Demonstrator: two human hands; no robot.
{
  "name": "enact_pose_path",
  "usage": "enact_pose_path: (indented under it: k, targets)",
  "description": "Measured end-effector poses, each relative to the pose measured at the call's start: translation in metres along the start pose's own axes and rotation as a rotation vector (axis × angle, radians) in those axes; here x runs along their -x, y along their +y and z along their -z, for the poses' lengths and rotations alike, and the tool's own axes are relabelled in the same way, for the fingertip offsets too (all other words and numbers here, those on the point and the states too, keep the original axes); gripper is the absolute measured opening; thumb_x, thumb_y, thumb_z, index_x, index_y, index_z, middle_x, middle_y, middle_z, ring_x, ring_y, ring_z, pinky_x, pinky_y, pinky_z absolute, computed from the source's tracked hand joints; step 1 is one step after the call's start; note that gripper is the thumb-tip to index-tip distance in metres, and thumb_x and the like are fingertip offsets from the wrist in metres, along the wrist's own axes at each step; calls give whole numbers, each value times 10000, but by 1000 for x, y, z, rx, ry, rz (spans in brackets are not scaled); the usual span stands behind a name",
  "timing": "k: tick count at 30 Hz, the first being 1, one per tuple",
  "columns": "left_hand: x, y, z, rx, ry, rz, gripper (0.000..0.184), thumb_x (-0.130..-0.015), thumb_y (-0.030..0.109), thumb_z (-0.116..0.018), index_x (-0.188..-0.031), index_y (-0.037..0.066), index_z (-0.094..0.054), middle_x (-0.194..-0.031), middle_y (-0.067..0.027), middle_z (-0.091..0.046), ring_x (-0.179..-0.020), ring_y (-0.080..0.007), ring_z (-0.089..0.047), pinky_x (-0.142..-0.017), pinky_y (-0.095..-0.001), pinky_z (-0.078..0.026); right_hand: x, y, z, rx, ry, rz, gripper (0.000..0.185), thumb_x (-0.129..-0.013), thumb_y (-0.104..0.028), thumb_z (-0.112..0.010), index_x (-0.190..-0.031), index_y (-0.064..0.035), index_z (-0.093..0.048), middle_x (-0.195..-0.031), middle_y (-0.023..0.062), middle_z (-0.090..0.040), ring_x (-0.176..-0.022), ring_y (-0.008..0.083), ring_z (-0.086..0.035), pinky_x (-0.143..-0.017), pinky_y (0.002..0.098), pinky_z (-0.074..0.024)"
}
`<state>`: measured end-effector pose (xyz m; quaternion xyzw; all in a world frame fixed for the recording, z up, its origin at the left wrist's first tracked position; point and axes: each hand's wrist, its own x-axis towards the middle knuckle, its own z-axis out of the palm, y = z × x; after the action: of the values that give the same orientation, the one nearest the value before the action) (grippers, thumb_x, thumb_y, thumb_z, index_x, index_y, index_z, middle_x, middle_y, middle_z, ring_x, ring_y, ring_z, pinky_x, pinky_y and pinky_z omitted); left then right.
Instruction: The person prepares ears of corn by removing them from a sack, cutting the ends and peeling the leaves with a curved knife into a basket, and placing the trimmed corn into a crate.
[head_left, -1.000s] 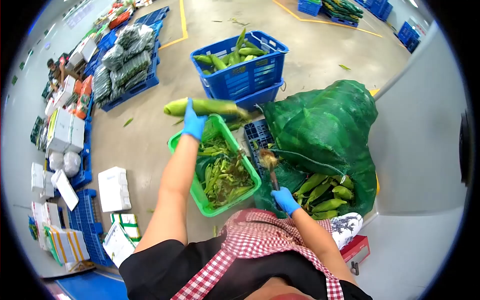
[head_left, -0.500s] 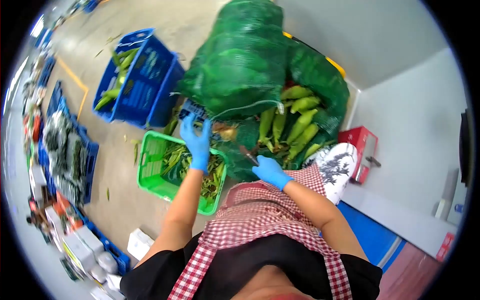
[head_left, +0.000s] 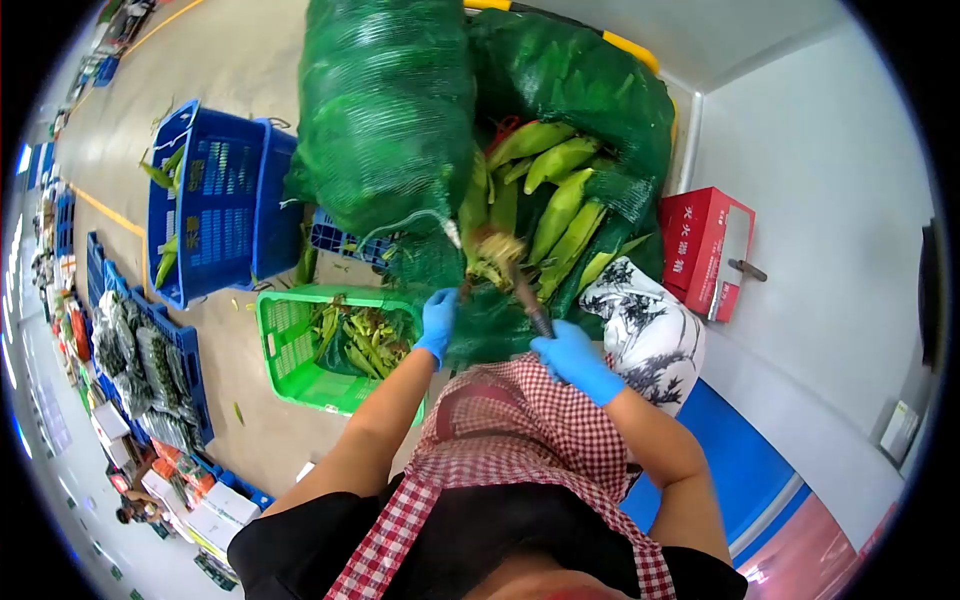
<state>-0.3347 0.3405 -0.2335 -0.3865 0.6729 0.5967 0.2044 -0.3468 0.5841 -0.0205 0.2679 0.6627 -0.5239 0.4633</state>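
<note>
My right hand, in a blue glove, is closed around the dark handle of a knife. Its brownish blade points away from me, over the green mesh sack with ears of corn. My left hand, also gloved, has its fingers stretched toward the corn, with nothing clearly visible in them. Several corn ears in green husks lie in the opened mesh sack. Just beyond the blade tip is a blurred yellowish clump, whose kind I cannot make out. Left of my left hand stands a green crate holding husk scraps.
A full green mesh sack lies ahead. Blue crates stand left of it, with some corn inside. A red box sits by the grey wall at right. Pallets with bagged produce line the far left.
My left hand has come right, from over the green crate toward the corn, its fingers less spread. The knife in my right hand has shifted slightly right. The view has turned somewhat.
</note>
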Motion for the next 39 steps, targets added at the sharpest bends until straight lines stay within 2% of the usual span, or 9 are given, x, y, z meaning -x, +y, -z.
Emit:
enact_pose_path:
  k: [2,5,8,15,19,24,31,37,39]
  targets:
    - [-15,6,-38,38,-148,-56,223,-815,186,-632,-935,-1,-650,-827,-54,-653,-763,-138,-581,-705,-264,-464,-20,10,29,12,410,235,259,-831,-243,-566,-888,-1,-493,-668,136,-570,-534,225,-562,-494,351,-443]
    - [-52,25,-101,-190,-139,-119,551,-753,231,-694,-1205,-9,-492,-1111,-170,-585,-947,-227,-579,-788,-319,-470,-14,-48,66,-493,720,510,150,-868,-192,-543,-833,-56,-489,-614,13,-510,-427,116,-466,-401,256,-378]
    - [-104,16,-144,-541,-62,-142,753,-696,282,-741,-1285,-31,-391,-1223,-231,-513,-1065,-314,-540,-873,-373,-449,-18,-55,111,-675,172,-84,97,-855,-134,-520,-863,-62,-456,-595,16,-483,-421,116,-454,-366,277,-381]
    - [-151,35,-177,-290,-104,-33,874,-659,408,-739,-1288,-71,-367,-1284,-238,-453,-1159,-335,-472,-925,-385,-421,-37,-32,64,-493,385,77,114,-865,-111,-550,-866,-48,-454,-593,17,-479,-431,105,-471,-371,254,-384]
    - [-41,144,-88,88,-625,431,607,-764,457,-636,-1191,39,-530,-1094,-141,-582,-960,-258,-569,-820,-367,-471,-41,-37,50,-306,479,303,111,-867,-115,-550,-871,-61,-453,-580,16,-486,-411,92,-454,-370,243,-378]
    - [62,49,72,469,-774,393,511,-749,179,-599,-1217,-2,-501,-1104,-131,-596,-920,-225,-598,-820,-321,-480,-36,-63,11,-249,545,779,116,-867,-111,-585,-910,-42,-502,-648,0,-509,-490,65,-473,-437,217,-387]
    - [262,61,258,204,-84,-29,384,-612,73,-692,-982,-12,-633,-866,-69,-644,-745,-148,-591,-691,-269,-482,95,-116,-171,-215,211,1422,111,-860,-74,-542,-954,-36,-498,-743,33,-562,-597,111,-544,-570,275,-460]
    - [352,-6,367,260,268,32,302,-594,96,-710,-871,-14,-656,-807,-88,-639,-696,-166,-581,-651,-274,-474,25,27,-290,1290,-275,816,298,-826,-264,-509,-948,4,-550,-909,261,-601,-838,437,-578,-747,475,-472]
    - [364,-35,383,578,312,-48,352,-634,96,-677,-966,-14,-629,-881,-99,-639,-750,-177,-592,-693,-279,-475,4,44,-300,1260,-222,771,308,-786,-278,-539,-930,-6,-540,-890,284,-591,-826,446,-565,-736,508,-446]
